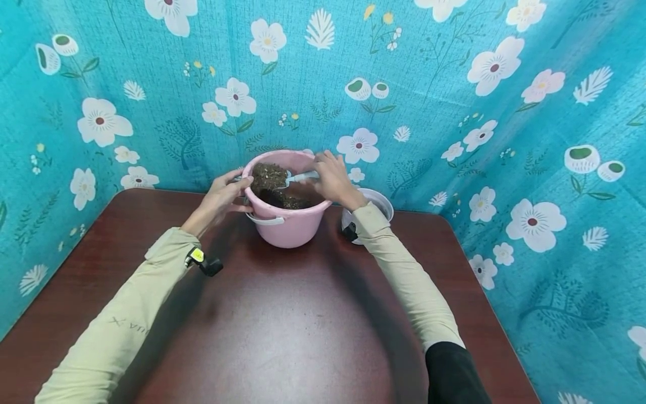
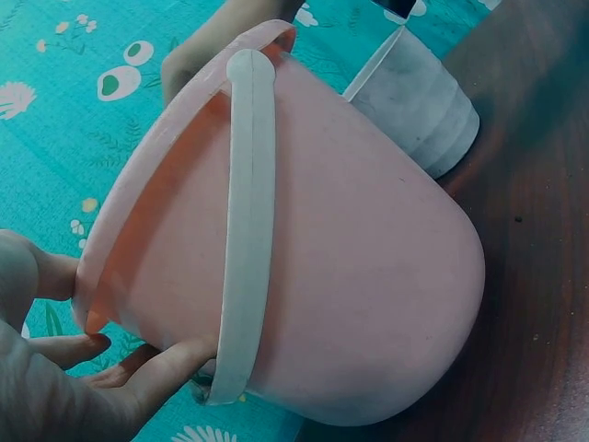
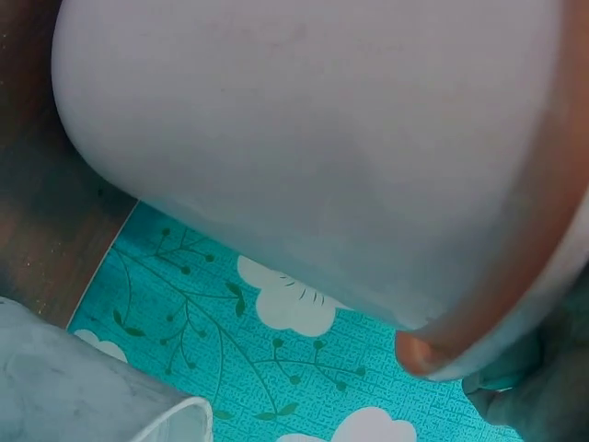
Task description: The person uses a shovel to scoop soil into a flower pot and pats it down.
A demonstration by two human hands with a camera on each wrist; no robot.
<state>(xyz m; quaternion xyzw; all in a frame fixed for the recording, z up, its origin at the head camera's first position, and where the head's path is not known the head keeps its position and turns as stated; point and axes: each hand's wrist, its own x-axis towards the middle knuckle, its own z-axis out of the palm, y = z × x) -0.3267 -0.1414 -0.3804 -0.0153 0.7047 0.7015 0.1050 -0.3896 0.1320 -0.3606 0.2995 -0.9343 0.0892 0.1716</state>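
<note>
A pink bucket (image 1: 292,230) with dark soil (image 1: 295,203) inside stands near the back of the table. My left hand (image 1: 222,195) holds its left rim, thumb at the rim and fingers against the outside wall. In the left wrist view, those fingers reach beside the white bail handle (image 2: 247,230), which hangs down the side. Over the right rim, my right hand (image 1: 333,178) grips a small hand trowel (image 1: 304,176) by its pale blue handle. A heap of brown soil (image 1: 269,175) covers the trowel's blade inside the bucket. The right wrist view shows mostly the bucket's outer wall (image 3: 304,138).
A whitish pot (image 1: 382,203) stands right of the bucket, partly behind my right forearm. The dark red-brown table (image 1: 282,325) runs back to a turquoise flowered curtain (image 1: 303,73), close behind the bucket. A small wrist camera (image 1: 203,261) is strapped to my left sleeve.
</note>
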